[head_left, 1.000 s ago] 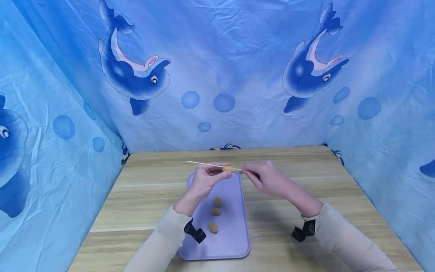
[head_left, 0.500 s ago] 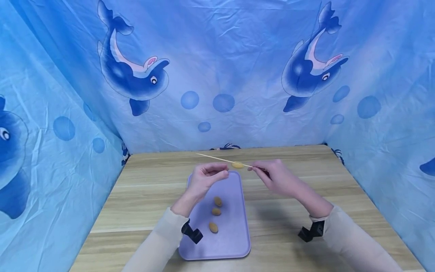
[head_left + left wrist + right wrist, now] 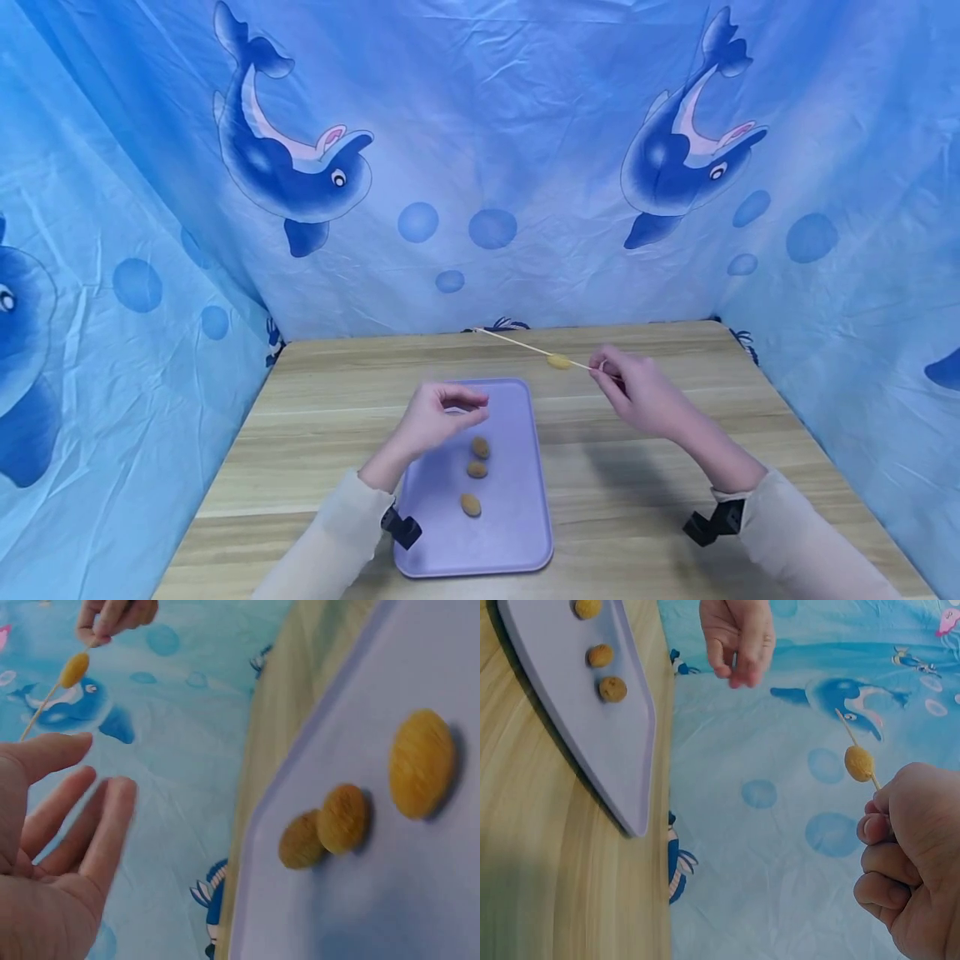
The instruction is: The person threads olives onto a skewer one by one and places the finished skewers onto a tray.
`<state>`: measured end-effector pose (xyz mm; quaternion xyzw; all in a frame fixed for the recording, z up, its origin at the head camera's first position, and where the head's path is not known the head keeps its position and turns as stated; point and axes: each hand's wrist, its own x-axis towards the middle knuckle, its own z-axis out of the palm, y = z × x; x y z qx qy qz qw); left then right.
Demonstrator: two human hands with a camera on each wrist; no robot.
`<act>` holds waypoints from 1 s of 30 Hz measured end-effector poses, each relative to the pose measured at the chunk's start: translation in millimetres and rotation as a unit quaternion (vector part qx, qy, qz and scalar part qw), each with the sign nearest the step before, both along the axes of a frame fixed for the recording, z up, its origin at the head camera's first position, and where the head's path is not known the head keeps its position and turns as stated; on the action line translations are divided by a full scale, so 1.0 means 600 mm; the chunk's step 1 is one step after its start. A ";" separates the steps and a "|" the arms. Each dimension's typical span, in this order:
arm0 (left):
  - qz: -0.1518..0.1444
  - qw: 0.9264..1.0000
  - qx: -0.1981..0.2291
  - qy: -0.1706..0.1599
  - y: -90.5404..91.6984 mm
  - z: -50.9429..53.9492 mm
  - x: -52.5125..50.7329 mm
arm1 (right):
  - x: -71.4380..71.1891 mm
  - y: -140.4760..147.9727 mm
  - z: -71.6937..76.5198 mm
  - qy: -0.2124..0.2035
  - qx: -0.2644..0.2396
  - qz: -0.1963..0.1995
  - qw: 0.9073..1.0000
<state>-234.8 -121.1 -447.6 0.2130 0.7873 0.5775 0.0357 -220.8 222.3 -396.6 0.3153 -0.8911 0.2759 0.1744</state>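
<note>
My right hand (image 3: 637, 390) pinches a thin wooden skewer (image 3: 513, 341) near its lower end, off to the right of the tray. A yellow-brown oval ball (image 3: 859, 763), like a small food piece, is threaded on the skewer close to the fingers. The skewer's bare end points up and to the left. My left hand (image 3: 442, 414) hovers over the upper left of the lilac tray (image 3: 517, 533), fingers loosely bent, thumb and fingertips apart, holding nothing. On the tray lie three more oval pieces: one nearest me (image 3: 471, 505), a middle one (image 3: 477, 469) and a far one (image 3: 480, 447).
A wood-grain table (image 3: 300, 467) carries the tray. Blue curtains (image 3: 480, 150) with printed dolphins stand behind it and at both sides. A small black camera is strapped to each wrist.
My left hand has let go of the threaded piece and moved down and left. The right hand has carried the skewer and its piece to the right, and the skewer now slants more.
</note>
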 end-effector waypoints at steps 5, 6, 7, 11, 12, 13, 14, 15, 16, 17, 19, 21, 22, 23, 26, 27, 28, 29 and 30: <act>-0.013 0.992 -0.116 0.037 0.004 -0.026 0.003 | 0.001 0.013 -0.008 0.012 -0.003 -0.002 1.000; -0.015 0.989 -0.141 0.043 0.006 -0.032 0.004 | 0.001 0.014 -0.009 0.013 -0.003 -0.003 1.000; -0.017 0.986 -0.162 0.048 0.008 -0.037 0.006 | 0.002 0.015 -0.009 0.013 -0.002 -0.003 1.000; -0.020 0.974 -0.216 0.069 0.015 -0.058 0.009 | 0.005 0.018 -0.010 0.014 0.001 -0.004 1.000; -0.019 0.972 -0.225 0.073 0.017 -0.062 0.009 | 0.005 0.018 -0.010 0.015 0.002 -0.004 1.000; -0.017 0.970 -0.232 0.076 0.018 -0.067 0.009 | 0.006 0.018 -0.010 0.015 0.004 -0.005 1.000; -0.015 0.968 -0.238 0.076 0.020 -0.071 0.008 | 0.006 0.018 -0.011 0.016 0.005 -0.005 1.000; -0.013 0.967 -0.244 0.077 0.021 -0.074 0.008 | 0.006 0.019 -0.011 0.016 0.005 -0.005 1.000; -0.010 0.965 -0.248 0.078 0.022 -0.077 0.007 | 0.006 0.019 -0.011 0.016 0.006 -0.005 1.000; -0.007 0.964 -0.253 0.079 0.023 -0.079 0.007 | 0.006 0.019 -0.011 0.016 0.006 -0.005 1.000; 0.002 0.961 -0.264 0.080 0.025 -0.082 0.005 | 0.006 0.019 -0.011 0.018 0.007 -0.003 1.000; 0.009 0.957 -0.278 0.084 0.025 -0.084 0.003 | 0.005 0.019 -0.012 0.018 0.009 -0.001 1.000; 0.010 0.955 -0.284 0.081 0.025 -0.086 0.002 | 0.005 0.019 -0.012 0.019 0.010 0.001 1.000; 0.009 0.954 -0.289 0.078 0.024 -0.087 0.002 | 0.005 0.019 -0.012 0.019 0.011 0.003 1.000; -0.002 0.953 -0.296 0.070 0.021 -0.089 0.002 | 0.004 0.019 -0.014 0.017 0.012 0.008 1.000; -0.007 0.953 -0.296 0.066 0.020 -0.089 0.003 | 0.003 0.019 -0.015 0.016 0.011 0.009 1.000; -0.013 0.953 -0.295 0.063 0.019 -0.088 0.003 | 0.003 0.019 -0.015 0.015 0.011 0.011 1.000; -0.017 0.953 -0.296 0.063 0.019 -0.087 0.003 | 0.002 0.018 -0.015 0.014 0.011 0.012 1.000; -0.020 0.953 -0.297 0.064 0.019 -0.085 0.002 | 0.002 0.018 -0.015 0.015 0.011 0.013 1.000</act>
